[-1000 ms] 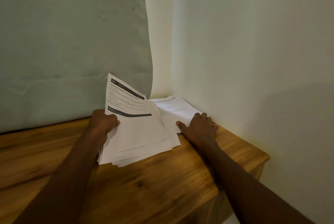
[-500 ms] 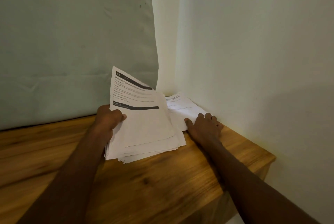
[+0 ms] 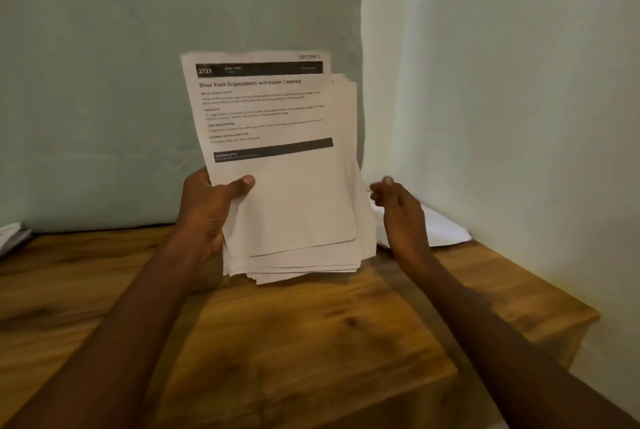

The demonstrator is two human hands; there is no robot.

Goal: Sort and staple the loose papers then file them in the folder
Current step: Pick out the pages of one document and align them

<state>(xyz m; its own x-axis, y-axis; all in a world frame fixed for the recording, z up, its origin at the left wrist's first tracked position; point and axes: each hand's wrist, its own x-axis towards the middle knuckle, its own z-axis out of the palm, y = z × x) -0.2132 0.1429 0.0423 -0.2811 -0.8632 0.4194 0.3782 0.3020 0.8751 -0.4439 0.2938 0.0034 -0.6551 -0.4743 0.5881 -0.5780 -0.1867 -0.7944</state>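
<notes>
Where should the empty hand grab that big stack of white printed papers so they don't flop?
Probably the stack's free right edge, coming in from the right. The left hand already grips the stack of white printed papers at its lower left, thumb on the front sheet, and holds it nearly upright. The right hand hangs beside that edge, holding nothing. Thumb in front and fingers behind would steady the uneven sheets.

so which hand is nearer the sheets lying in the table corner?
Right. The right hand hovers just in front of the corner sheets, holding nothing. The left hand is farther left, gripping the raised paper stack.
</notes>
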